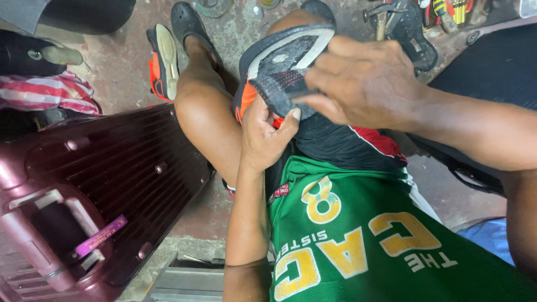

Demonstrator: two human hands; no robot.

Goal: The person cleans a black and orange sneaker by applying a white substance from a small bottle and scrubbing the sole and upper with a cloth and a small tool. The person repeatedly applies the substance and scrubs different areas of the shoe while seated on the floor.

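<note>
Nearest, low in the view, is the person's green jersey with yellow block letters and a numeral, and above it black shorts edged in red. To the near left lies a ribbed maroon suitcase, its recessed handle carrying a narrow purple strap tag; a grey metal step shows below it. Rising from the jersey, the left hand props the heel end of a shoe from beneath, thumb up against the dark mesh, its grip pressed around the upper. The shoe rests on the raised knee at centre, sole up: black and white tread with an orange patch at the side. The right hand comes in from the right and lies over the shoe, fingers pressed together on the black lining; whether they pinch it or only press is hard to tell. Farther left a matching orange shoe lies on the concrete floor, beside a foot in a black clog. Far left sits red-and-white striped cloth. At the far right, a black sandal and several tools with red and yellow handles.
</note>
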